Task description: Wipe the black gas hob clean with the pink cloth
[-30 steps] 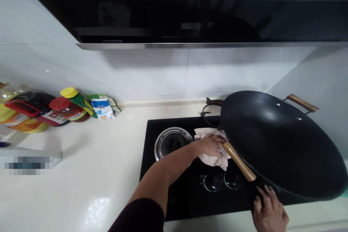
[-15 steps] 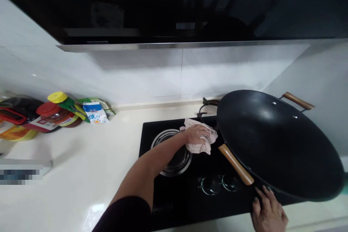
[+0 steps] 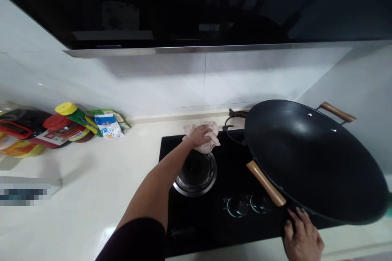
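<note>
My left hand is closed over a crumpled pale pink cloth, which lies on the back edge of the black glass stove. Just in front of the cloth is a round burner with a metal ring. My right hand rests with fingers spread on the stove's front edge, below the wooden handle of a large black wok. The wok covers the right side of the stove. Two control knobs sit left of that handle.
A black range hood hangs low over the stove. On the white counter at left lie bottles, a red-lidded jar and a blue-white packet. A black pan support sits behind the wok's left rim.
My left hand has slid the cloth leftward and back, from the stove's middle to its rear edge behind the burner. My right hand and the wok have stayed in place.
</note>
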`<action>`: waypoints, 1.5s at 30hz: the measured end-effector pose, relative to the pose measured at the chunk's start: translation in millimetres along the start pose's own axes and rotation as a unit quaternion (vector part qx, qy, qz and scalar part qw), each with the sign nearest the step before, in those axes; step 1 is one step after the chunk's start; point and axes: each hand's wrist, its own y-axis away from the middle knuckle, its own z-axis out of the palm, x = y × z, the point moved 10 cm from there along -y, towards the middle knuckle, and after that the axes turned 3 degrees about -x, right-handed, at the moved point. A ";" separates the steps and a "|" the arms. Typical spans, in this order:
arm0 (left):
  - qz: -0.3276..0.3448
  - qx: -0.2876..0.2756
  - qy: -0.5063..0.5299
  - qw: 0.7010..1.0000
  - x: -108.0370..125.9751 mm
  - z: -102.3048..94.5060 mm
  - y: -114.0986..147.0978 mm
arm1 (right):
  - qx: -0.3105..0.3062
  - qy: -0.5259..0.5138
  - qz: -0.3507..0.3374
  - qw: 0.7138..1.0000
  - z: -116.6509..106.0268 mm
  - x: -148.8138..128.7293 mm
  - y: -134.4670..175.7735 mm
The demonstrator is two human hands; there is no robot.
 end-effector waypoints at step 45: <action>-0.034 -0.104 0.074 0.991 190.1 58.7 282.1 | 0.050 -0.100 -0.001 0.994 -31.8 -104.6 12.4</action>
